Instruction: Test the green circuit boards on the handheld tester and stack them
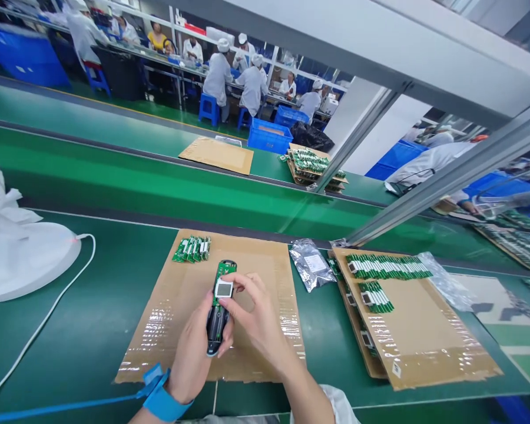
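A long black handheld device casing [216,328] tilts over the cardboard sheet, held in my left hand [193,348], whose fingers wrap round its lower half. A green circuit board [225,269] lies in the casing's upper part. On the board sits a small white-framed display [224,289]. My right hand [261,321] pinches the right side of this display between thumb and forefinger. A blue wrist strap [165,401] circles my left wrist. Several green circuit boards [192,249] stand in a row at the sheet's far left corner.
The cardboard sheet [256,250] lies on the green table. To its right are a silvery bag [312,265] and stacked cardboard [428,341] bearing rows of boards [386,267]. A white fan base [30,259] and cable stand left. A metal post [380,215] rises beyond; people work farther back.
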A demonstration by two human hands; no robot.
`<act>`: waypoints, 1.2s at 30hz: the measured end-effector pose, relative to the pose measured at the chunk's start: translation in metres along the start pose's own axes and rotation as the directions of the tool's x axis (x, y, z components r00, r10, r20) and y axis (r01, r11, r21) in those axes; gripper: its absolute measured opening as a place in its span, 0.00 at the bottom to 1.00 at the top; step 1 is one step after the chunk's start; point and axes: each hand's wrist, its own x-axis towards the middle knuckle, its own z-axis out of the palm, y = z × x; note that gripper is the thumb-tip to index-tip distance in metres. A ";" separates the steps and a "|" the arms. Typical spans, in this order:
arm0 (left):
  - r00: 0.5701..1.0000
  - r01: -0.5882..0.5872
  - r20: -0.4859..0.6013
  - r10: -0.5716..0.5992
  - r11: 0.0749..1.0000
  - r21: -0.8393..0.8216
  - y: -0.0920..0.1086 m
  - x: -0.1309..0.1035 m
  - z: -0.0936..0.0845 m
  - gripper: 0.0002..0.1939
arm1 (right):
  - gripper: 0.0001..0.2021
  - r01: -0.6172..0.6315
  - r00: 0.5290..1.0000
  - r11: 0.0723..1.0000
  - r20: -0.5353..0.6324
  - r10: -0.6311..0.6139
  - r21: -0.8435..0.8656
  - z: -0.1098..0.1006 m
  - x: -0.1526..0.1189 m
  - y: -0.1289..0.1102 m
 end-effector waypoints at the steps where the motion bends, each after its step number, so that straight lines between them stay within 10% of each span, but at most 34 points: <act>1: 1.000 -0.004 -0.002 0.004 1.000 0.008 0.000 -0.001 0.001 0.22 | 0.16 0.016 1.000 1.000 -0.018 -0.017 -0.023 0.000 0.000 0.000; 36: 0.999 0.017 -0.044 -0.015 0.999 0.038 0.000 -0.018 0.014 0.21 | 0.13 -0.099 0.995 0.992 -0.009 0.100 0.075 -0.014 -0.011 -0.017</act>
